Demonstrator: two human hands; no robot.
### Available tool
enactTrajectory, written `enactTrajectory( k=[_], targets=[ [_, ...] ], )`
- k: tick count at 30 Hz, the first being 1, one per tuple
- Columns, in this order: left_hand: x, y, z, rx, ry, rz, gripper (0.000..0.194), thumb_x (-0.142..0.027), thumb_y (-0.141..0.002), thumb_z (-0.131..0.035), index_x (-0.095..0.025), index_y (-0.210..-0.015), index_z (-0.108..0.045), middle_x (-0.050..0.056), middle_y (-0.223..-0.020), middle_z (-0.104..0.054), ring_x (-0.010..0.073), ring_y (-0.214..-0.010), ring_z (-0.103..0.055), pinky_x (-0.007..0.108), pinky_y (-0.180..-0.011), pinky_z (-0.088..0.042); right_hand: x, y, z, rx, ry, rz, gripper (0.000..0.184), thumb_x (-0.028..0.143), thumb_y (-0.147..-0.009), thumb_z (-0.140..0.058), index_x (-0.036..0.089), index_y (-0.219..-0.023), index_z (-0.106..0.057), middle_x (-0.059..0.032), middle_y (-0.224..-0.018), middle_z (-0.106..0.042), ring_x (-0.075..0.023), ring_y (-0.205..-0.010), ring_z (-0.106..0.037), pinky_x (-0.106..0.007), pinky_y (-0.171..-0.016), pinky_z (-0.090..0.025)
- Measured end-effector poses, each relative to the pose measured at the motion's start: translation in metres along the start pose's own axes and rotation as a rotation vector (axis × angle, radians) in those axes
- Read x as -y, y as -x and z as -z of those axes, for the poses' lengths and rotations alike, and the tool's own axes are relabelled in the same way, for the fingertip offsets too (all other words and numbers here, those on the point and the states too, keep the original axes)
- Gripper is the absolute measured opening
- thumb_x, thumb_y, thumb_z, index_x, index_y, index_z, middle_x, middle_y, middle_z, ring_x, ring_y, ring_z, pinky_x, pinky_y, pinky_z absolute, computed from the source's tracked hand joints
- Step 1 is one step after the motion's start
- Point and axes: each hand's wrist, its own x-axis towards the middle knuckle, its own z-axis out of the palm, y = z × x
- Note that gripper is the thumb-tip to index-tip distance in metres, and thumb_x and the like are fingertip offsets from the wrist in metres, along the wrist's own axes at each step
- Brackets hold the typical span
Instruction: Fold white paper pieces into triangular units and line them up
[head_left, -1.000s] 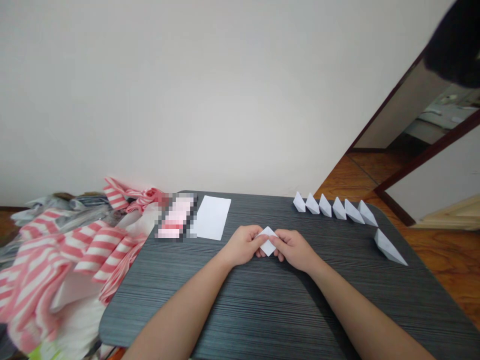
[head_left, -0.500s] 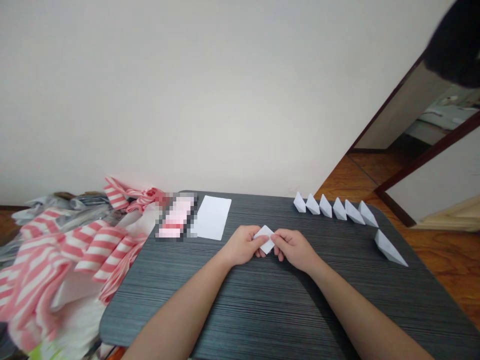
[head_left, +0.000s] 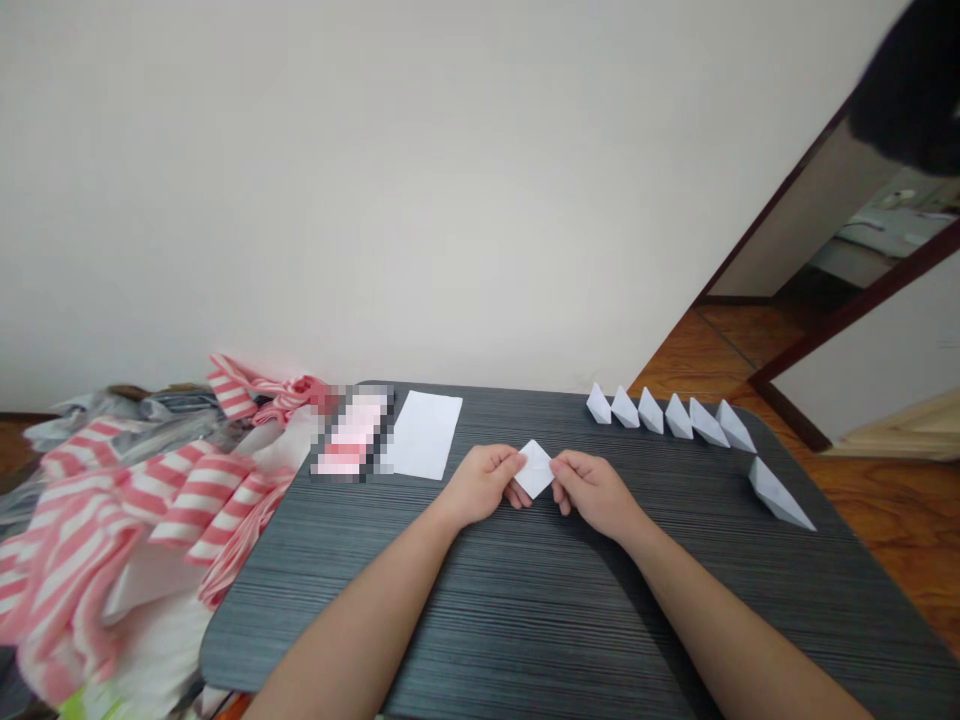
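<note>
A small white folded paper (head_left: 535, 468), diamond-shaped, is held just above the dark striped table (head_left: 525, 610) near its middle. My left hand (head_left: 484, 483) pinches its left corner with thumb and fingers closed. My right hand (head_left: 592, 490) pinches its right corner in the same way. Both forearms reach in from the bottom of the view.
A row of several folded white paper boats (head_left: 667, 412) stands along the far right of the table, with one larger boat (head_left: 776, 494) near the right edge. A flat white sheet (head_left: 424, 434) lies at the back left. Red-and-white striped bags (head_left: 142, 520) pile up left of the table.
Both hands have lifted the folded paper slightly and shifted it away from me; more of the diamond shows between the fingers than before.
</note>
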Motion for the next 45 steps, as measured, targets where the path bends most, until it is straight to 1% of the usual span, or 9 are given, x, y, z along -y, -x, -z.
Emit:
enactTrajectory(
  k=[5, 12, 20, 32, 34, 37, 39, 42, 45],
  targets=[
    [0.001, -0.001, 0.000, 0.010, 0.098, 0.011, 0.043, -0.050, -0.085, -0.041, -0.009, -0.079, -0.056, 0.008, -0.059, -0.063, 0.0148, -0.050, -0.060, 0.025, -0.048, -0.047, 0.000, 0.001, 0.001, -0.040, 0.024, -0.001, 0.037, 0.038, -0.090, -0.040, 0.018, -0.060, -0.051, 0.0031, -0.045, -0.052, -0.0090, -0.040, -0.047, -0.021, -0.046, -0.038],
    [0.006, -0.003, 0.001, -0.081, 0.266, 0.026, 0.054, -0.058, -0.084, -0.035, -0.008, -0.091, -0.054, 0.009, -0.067, -0.064, 0.0160, -0.052, -0.062, 0.026, -0.047, -0.046, -0.003, 0.001, 0.004, -0.099, 0.030, -0.016, 0.041, 0.042, -0.090, -0.038, 0.019, -0.059, -0.050, 0.0031, -0.041, -0.050, -0.0097, -0.037, -0.045, -0.022, -0.045, -0.037],
    [0.002, -0.001, 0.001, 0.008, 0.065, -0.005, 0.039, -0.047, -0.082, -0.049, -0.009, -0.082, -0.057, 0.006, -0.059, -0.063, 0.0117, -0.049, -0.058, 0.023, -0.050, -0.046, -0.002, 0.001, 0.002, -0.061, 0.010, -0.013, 0.040, 0.042, -0.090, -0.039, 0.018, -0.059, -0.051, 0.0026, -0.044, -0.051, -0.0093, -0.038, -0.046, -0.021, -0.045, -0.037],
    [0.002, -0.001, 0.001, -0.011, 0.056, 0.011, 0.037, -0.046, -0.084, -0.046, -0.010, -0.080, -0.055, 0.006, -0.059, -0.064, 0.0118, -0.048, -0.058, 0.023, -0.049, -0.046, -0.001, 0.001, 0.003, -0.023, -0.012, 0.016, 0.036, 0.039, -0.089, -0.042, 0.017, -0.061, -0.051, 0.0034, -0.047, -0.050, -0.0089, -0.040, -0.046, -0.021, -0.045, -0.037],
    [0.003, -0.002, 0.002, -0.010, 0.075, 0.002, 0.037, -0.046, -0.085, -0.043, -0.011, -0.082, -0.054, 0.006, -0.058, -0.063, 0.0124, -0.049, -0.058, 0.023, -0.048, -0.045, -0.003, 0.001, 0.002, -0.032, -0.071, 0.041, 0.034, 0.038, -0.091, -0.038, 0.017, -0.070, -0.056, 0.0021, -0.051, -0.053, -0.0092, -0.041, -0.047, -0.022, -0.044, -0.036],
    [0.004, -0.002, 0.001, -0.007, 0.067, 0.000, 0.039, -0.048, -0.085, -0.041, -0.012, -0.082, -0.053, 0.005, -0.059, -0.063, 0.0124, -0.049, -0.058, 0.022, -0.047, -0.044, -0.005, 0.000, 0.001, -0.104, -0.137, 0.128, 0.027, 0.032, -0.091, -0.038, 0.020, -0.108, -0.055, -0.0038, -0.083, -0.062, -0.0096, -0.049, -0.051, -0.023, -0.045, -0.039],
    [0.003, -0.001, 0.001, 0.000, 0.025, 0.008, 0.038, -0.048, -0.084, -0.042, -0.012, -0.080, -0.053, 0.005, -0.059, -0.062, 0.0117, -0.049, -0.057, 0.022, -0.049, -0.044, -0.004, 0.000, 0.000, -0.112, -0.085, 0.206, 0.035, 0.026, -0.089, -0.041, 0.025, -0.123, -0.047, -0.0076, -0.108, -0.057, -0.0103, -0.058, -0.054, -0.025, -0.051, -0.044],
    [0.000, 0.001, -0.001, 0.010, -0.036, 0.002, 0.037, -0.047, -0.083, -0.045, -0.012, -0.076, -0.053, 0.004, -0.059, -0.061, 0.0111, -0.050, -0.056, 0.022, -0.051, -0.045, 0.001, 0.001, 0.000, -0.046, 0.037, 0.340, 0.038, 0.017, -0.086, -0.042, 0.027, -0.121, -0.052, -0.0084, -0.125, -0.049, -0.0173, -0.089, -0.057, -0.032, -0.074, -0.048],
    [-0.003, 0.003, -0.002, 0.004, -0.077, -0.021, 0.035, -0.046, -0.084, -0.044, -0.013, -0.075, -0.053, 0.003, -0.060, -0.060, 0.0107, -0.051, -0.055, 0.022, -0.050, -0.044, 0.006, 0.001, 0.000, -0.025, 0.092, 0.435, 0.033, 0.013, -0.084, -0.043, 0.027, -0.110, -0.059, -0.0071, -0.125, -0.049, -0.0217, -0.114, -0.046, -0.039, -0.092, -0.040]
  ],
)
